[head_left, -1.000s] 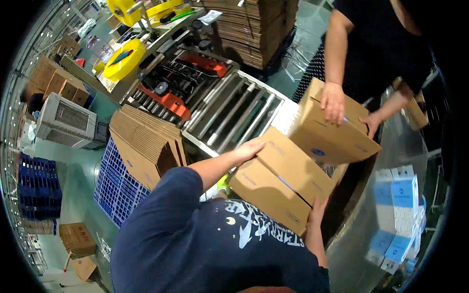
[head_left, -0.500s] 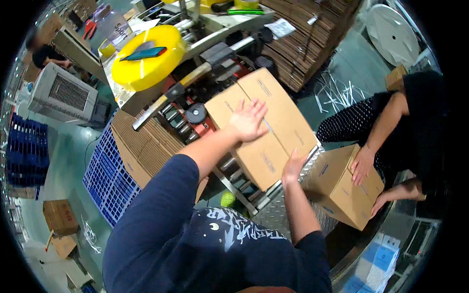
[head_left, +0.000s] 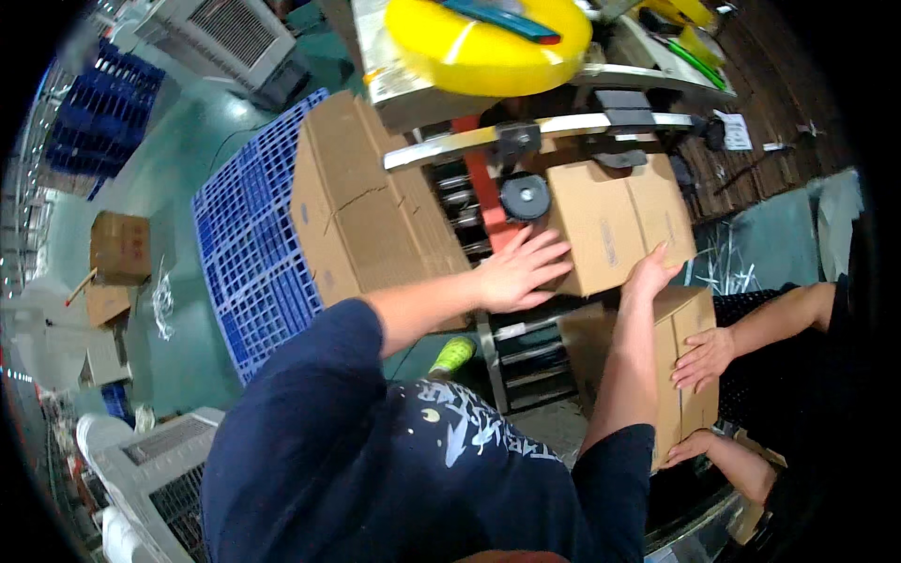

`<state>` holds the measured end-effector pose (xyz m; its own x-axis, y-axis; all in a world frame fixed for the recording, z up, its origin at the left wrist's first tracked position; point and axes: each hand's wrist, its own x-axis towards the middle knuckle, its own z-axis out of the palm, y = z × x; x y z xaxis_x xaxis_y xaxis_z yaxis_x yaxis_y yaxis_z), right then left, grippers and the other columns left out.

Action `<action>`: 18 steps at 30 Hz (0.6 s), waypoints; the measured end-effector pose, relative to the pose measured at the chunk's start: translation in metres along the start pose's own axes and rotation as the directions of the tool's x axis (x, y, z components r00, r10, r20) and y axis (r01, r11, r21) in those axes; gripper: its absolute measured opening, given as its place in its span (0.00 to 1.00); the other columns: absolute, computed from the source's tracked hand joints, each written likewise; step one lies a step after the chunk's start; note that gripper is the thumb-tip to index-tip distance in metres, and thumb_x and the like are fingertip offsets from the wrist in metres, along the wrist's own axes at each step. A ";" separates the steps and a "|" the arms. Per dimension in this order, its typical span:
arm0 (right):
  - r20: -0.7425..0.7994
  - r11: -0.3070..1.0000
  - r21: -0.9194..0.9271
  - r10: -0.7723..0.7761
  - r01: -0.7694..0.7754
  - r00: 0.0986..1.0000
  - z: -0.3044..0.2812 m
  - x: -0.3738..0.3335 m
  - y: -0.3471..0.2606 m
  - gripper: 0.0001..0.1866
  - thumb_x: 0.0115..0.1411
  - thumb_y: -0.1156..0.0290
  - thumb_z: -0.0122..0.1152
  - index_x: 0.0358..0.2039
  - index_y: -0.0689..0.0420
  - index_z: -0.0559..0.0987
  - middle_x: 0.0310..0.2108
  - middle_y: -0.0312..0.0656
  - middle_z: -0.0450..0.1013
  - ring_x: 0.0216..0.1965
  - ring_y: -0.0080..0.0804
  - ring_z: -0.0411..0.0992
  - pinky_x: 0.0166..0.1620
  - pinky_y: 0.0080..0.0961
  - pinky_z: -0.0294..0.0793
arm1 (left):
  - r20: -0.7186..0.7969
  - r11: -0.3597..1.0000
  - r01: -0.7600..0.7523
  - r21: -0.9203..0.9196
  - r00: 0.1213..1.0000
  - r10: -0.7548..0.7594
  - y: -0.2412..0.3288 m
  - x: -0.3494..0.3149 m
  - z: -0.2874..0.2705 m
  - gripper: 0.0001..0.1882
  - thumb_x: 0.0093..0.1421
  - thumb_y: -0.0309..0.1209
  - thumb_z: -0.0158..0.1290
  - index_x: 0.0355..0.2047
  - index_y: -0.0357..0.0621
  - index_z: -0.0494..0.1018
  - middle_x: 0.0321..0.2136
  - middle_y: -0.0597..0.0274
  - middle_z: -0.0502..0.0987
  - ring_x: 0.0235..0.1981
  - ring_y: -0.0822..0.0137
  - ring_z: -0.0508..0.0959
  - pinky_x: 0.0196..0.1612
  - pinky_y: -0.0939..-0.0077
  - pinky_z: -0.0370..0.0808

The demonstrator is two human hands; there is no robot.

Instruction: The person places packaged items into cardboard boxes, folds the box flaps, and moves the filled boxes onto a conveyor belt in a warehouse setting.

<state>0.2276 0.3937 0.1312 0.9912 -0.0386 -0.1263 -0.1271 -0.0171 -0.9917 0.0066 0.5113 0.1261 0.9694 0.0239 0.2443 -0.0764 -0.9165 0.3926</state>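
Note:
A closed brown cardboard box (head_left: 601, 220) lies on the roller conveyor, its far end under the metal bar of the machine. My left hand (head_left: 521, 272), fingers spread, touches its near left side. At the near right edge of the box, my right hand (head_left: 649, 274) grips with its thumb up over the top; its other fingers are partly hidden. Just nearer, a second cardboard box (head_left: 690, 366) is held by a co-worker's two hands, one on its top and one at its lower edge. My right forearm passes in front of this second box.
A black round knob or wheel (head_left: 525, 197) sits left of the box. Flattened cartons (head_left: 375, 216) lie on a blue plastic pallet (head_left: 249, 244) to the left. A yellow tape roll (head_left: 488, 52) rests on the machine table. White strap scraps (head_left: 727, 267) litter the floor at right.
The first box has moved away from me along the rollers, under the bar. My left hand has gone from its top to its left side. The view has swung rightward with my body.

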 end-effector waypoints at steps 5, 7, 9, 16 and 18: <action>0.269 0.941 -0.243 0.300 -0.236 0.915 0.010 -0.053 -0.046 0.36 0.62 0.52 0.41 0.63 0.50 0.37 0.59 0.44 0.52 0.55 0.37 0.56 0.52 0.37 0.59 | 0.392 0.851 0.435 0.295 0.757 -0.523 -0.028 -0.191 -0.050 0.46 0.45 0.51 0.57 0.59 0.45 0.50 0.61 0.50 0.45 0.63 0.49 0.44 0.59 0.45 0.45; 0.455 0.993 -0.097 0.098 -0.061 0.885 0.008 -0.090 -0.016 0.35 0.62 0.49 0.40 0.63 0.46 0.40 0.59 0.39 0.52 0.51 0.33 0.60 0.45 0.38 0.61 | 0.426 0.773 0.473 0.422 0.649 -0.630 -0.043 -0.243 -0.048 0.51 0.42 0.50 0.59 0.60 0.43 0.46 0.62 0.53 0.45 0.63 0.52 0.44 0.59 0.48 0.49; 0.670 0.983 -0.135 0.186 -0.128 0.719 -0.008 -0.172 -0.018 0.33 0.62 0.55 0.42 0.62 0.54 0.45 0.61 0.46 0.47 0.61 0.39 0.47 0.59 0.37 0.51 | 0.529 0.679 0.540 0.498 0.431 -0.731 -0.049 -0.279 -0.032 0.53 0.41 0.50 0.60 0.61 0.45 0.43 0.63 0.54 0.40 0.64 0.56 0.42 0.60 0.50 0.50; 0.767 0.666 -0.632 0.610 0.395 0.199 -0.234 -0.285 0.108 0.29 0.53 0.63 0.57 0.53 0.61 0.63 0.51 0.52 0.65 0.52 0.42 0.64 0.53 0.31 0.62 | 0.382 0.594 0.612 0.523 0.455 -0.805 -0.029 -0.299 -0.018 0.39 0.53 0.32 0.47 0.62 0.56 0.40 0.64 0.68 0.39 0.62 0.61 0.50 0.58 0.51 0.55; 0.707 0.535 -0.685 0.652 0.495 0.273 -0.285 -0.294 0.101 0.27 0.53 0.63 0.57 0.53 0.60 0.64 0.48 0.53 0.66 0.49 0.42 0.66 0.50 0.30 0.64 | 0.282 0.572 0.637 0.518 0.503 -0.817 -0.026 -0.317 -0.007 0.40 0.52 0.31 0.50 0.62 0.56 0.42 0.63 0.70 0.42 0.62 0.61 0.50 0.57 0.51 0.55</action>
<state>-0.0869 0.1189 0.0740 0.2129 0.6850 -0.6968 0.3976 -0.7121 -0.5786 -0.3003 0.5306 0.0445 0.6162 0.6477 -0.4480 0.6943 -0.7153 -0.0792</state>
